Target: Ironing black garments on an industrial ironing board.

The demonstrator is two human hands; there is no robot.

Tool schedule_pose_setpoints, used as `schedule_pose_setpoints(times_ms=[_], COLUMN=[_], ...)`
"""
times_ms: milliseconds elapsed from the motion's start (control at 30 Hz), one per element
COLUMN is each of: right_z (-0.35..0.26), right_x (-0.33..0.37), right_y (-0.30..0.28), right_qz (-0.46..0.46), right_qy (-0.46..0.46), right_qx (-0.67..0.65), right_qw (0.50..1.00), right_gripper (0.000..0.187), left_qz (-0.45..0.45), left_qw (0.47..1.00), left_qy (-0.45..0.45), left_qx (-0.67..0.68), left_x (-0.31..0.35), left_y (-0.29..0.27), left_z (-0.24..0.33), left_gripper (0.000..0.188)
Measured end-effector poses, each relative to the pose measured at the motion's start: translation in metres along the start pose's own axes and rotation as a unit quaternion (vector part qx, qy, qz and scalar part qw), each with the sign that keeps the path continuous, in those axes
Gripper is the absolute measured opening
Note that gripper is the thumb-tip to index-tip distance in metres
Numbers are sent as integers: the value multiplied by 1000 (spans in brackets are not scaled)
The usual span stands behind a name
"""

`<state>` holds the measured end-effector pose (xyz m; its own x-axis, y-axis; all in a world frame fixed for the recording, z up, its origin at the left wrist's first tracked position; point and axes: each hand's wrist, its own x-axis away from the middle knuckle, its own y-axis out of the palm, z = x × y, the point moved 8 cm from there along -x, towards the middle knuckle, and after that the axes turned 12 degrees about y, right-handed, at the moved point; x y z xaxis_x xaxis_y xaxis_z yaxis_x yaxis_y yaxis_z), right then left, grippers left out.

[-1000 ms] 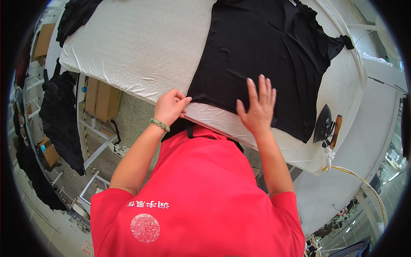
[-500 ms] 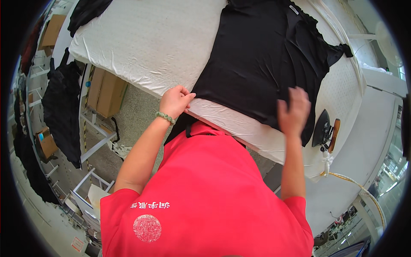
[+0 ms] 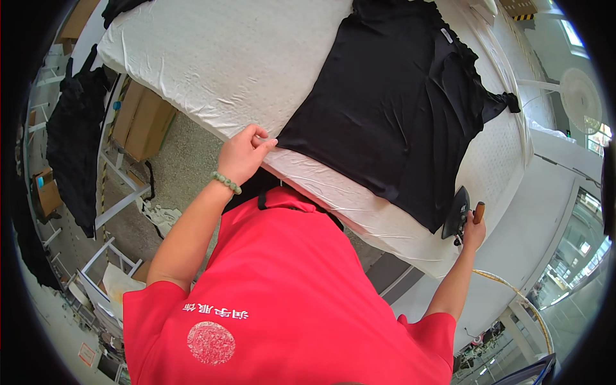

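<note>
A black sleeveless-looking garment (image 3: pixel 378 109) of smooth, slightly shiny cloth lies spread on the white padded ironing table (image 3: pixel 212 58). Soft folds run through its right half, and a small pale label shows near its gathered far edge. My left hand (image 3: pixel 242 155), a green bead bracelet at its wrist, pinches the near left corner of the hem at the table's front edge. To the right of the garment, my right hand (image 3: pixel 474 232) is closed round the wooden handle of a dark iron (image 3: pixel 456 212). The iron stands beside the garment's near right corner.
A yellowish hose (image 3: pixel 507 282) hangs down at the right, below the iron. Left of the table are a cardboard box (image 3: pixel 142 120), a white metal frame (image 3: pixel 122 204) and a hanging black garment (image 3: pixel 78 151). More black cloth (image 3: pixel 119 9) lies at the table's far left.
My right hand has left the garment, moved right and down, and taken hold of the iron's handle. The left hand stays at the hem corner. The whole view has shifted slightly.
</note>
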<state>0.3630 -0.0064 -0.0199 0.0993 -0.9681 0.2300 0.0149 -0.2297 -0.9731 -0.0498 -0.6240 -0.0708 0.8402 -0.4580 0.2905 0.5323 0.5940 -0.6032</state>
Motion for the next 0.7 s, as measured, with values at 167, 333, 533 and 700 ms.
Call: schedule_pose_setpoints(times_ms=[167, 333, 533, 700], right_z=[-14, -139, -367, -475], right_x=[-21, 72, 216, 264], right_y=[-12, -43, 12, 47], right_qz=[-65, -185, -175, -193], right_qy=[105, 70, -170, -246], right_qx=[-2, -221, -22, 83], right_qw=[992, 955, 969, 946], right_gripper=[33, 32, 40, 46], left_qz=[49, 48, 34, -26], left_qw=[994, 991, 964, 953], left_qy=[-11, 122, 259, 283], left_qx=[92, 38, -59, -102], left_x=[-24, -148, -316, -346], left_y=[-33, -46, 9, 13], left_z=[-22, 23, 101, 121], left_gripper=[26, 28, 30, 25])
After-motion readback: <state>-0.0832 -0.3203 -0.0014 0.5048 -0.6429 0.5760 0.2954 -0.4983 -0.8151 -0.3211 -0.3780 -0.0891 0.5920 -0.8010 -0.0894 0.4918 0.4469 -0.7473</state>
